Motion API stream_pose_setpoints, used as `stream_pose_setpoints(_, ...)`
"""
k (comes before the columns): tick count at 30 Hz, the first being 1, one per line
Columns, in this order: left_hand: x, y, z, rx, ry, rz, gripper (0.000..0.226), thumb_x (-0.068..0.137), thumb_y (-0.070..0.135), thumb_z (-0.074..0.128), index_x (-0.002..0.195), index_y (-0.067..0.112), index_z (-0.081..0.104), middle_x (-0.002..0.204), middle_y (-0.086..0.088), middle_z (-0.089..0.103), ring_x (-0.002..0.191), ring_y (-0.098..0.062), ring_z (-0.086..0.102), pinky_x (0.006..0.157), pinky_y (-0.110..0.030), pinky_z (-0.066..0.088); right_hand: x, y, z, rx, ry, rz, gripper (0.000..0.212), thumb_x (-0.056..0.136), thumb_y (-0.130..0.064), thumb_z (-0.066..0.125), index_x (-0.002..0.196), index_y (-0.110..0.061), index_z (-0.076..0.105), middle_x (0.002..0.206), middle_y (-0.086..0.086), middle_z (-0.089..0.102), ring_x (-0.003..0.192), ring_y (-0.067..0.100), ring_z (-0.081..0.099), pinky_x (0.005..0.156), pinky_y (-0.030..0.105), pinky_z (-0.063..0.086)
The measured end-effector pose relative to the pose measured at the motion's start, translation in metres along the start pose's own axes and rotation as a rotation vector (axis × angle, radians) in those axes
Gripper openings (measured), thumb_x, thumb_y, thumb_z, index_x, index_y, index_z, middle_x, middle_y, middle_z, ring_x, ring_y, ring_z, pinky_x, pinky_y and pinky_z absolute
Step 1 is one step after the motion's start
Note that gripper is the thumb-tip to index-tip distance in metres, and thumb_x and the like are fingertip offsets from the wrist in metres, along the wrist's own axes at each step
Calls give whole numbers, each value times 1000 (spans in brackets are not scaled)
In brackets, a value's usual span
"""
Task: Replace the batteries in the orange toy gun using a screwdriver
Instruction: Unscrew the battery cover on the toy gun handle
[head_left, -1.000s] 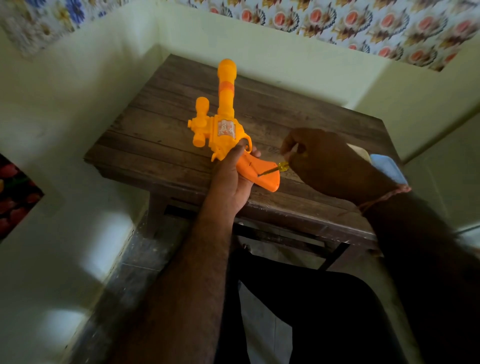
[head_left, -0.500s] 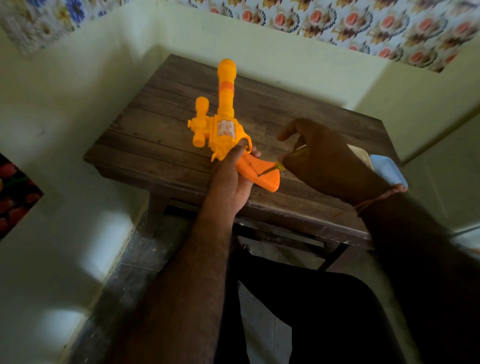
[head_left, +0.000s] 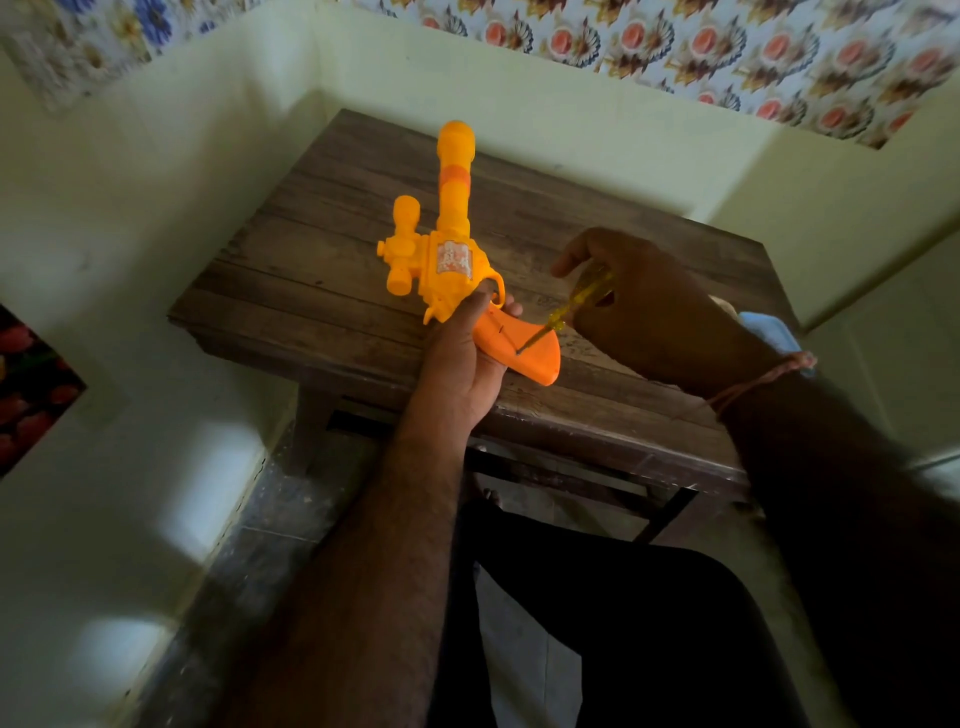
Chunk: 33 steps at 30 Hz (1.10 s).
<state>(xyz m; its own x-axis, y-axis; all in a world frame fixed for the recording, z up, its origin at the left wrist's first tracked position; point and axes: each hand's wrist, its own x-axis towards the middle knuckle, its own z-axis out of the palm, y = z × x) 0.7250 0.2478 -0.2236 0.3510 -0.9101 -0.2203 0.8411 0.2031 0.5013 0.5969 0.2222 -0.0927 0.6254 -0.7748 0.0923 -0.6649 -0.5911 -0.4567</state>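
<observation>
Your left hand (head_left: 460, 358) grips the orange plastic toy gun (head_left: 457, 260) where the trigger guard meets the handle, fingers curled under it and thumb on top. Its forearm reaches in from below, over the near edge of the dark wooden plank desk (head_left: 322, 270). Your right hand (head_left: 639, 306) comes in from the right with the wrist bent, fingers pinching the clear yellow handle of a small screwdriver (head_left: 566, 312). That tool slants down and leftward, its tip touching the handle's flat side. Lying on the desk's near half, the gun points its barrel toward the far edge. A light blue cloth (head_left: 769, 332) sits by the right edge.
</observation>
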Motion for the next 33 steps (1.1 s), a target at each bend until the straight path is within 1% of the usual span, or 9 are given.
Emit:
stream_pose_setpoints(3,1,-1,-1,-8,20,-6,31,96,14,56,127,17,52,105,-14,60,87,-20,62,76,-41,54,2,0,0,-64,-37,-25,27,82,-10,65,107,-19,60,88,-4,59,70,5,53,52,11,37)
stream_pose_setpoints(5,1,-1,-2,-8,15,-9,29,95,14,58,124,17,54,104,-14,60,87,-20,62,83,-42,53,3,-1,0,-118,-25,-23,15,90,-22,60,105,-18,60,93,-1,61,76,12,54,60,23,37)
stream_pose_setpoints(7,2,-1,-2,-8,8,-8,23,95,14,58,118,17,56,103,-15,59,86,-21,62,88,-43,52,5,0,1,-121,7,-34,13,94,-22,54,104,-17,60,93,1,64,78,16,56,64,25,35)
stream_pose_setpoints(12,2,-1,-3,8,-3,-3,25,95,15,57,120,19,54,99,-12,60,85,-19,62,77,-41,53,3,0,-5,-117,-73,-73,34,83,-15,64,115,-23,54,77,-13,51,70,3,51,54,14,33)
stream_pose_setpoints(16,1,-1,-3,9,-12,-3,25,96,15,57,120,19,54,99,-11,59,86,-19,61,82,-42,51,5,-2,-3,-165,-32,-79,20,89,-27,62,107,-18,58,89,0,61,83,18,57,67,27,36)
stream_pose_setpoints(19,1,-1,-3,13,-20,-10,24,95,16,58,118,20,55,100,-12,59,87,-20,60,83,-44,51,8,-1,1,-189,8,-107,13,94,-23,51,103,-17,59,87,3,65,77,19,58,67,29,40)
stream_pose_setpoints(23,1,-1,-3,7,-6,-11,28,96,16,57,123,17,52,97,-10,59,86,-19,60,76,-41,52,8,-5,-3,-105,-46,-109,25,84,-14,61,108,-21,59,81,-7,55,69,3,50,57,22,37)
stream_pose_setpoints(26,-1,0,-1,2,9,-15,29,97,15,56,126,16,52,92,-8,63,83,-18,62,66,-35,56,7,-6,-2,-79,-25,-140,26,79,-14,65,104,-18,60,84,-9,52,69,2,48,57,14,36)
stream_pose_setpoints(33,-1,0,-2,2,30,-4,54,93,16,61,143,12,41,98,-11,60,87,-20,61,82,-43,51,11,-5,5,-178,38,-106,9,91,-20,54,96,-18,60,88,2,64,81,22,59,69,33,47)
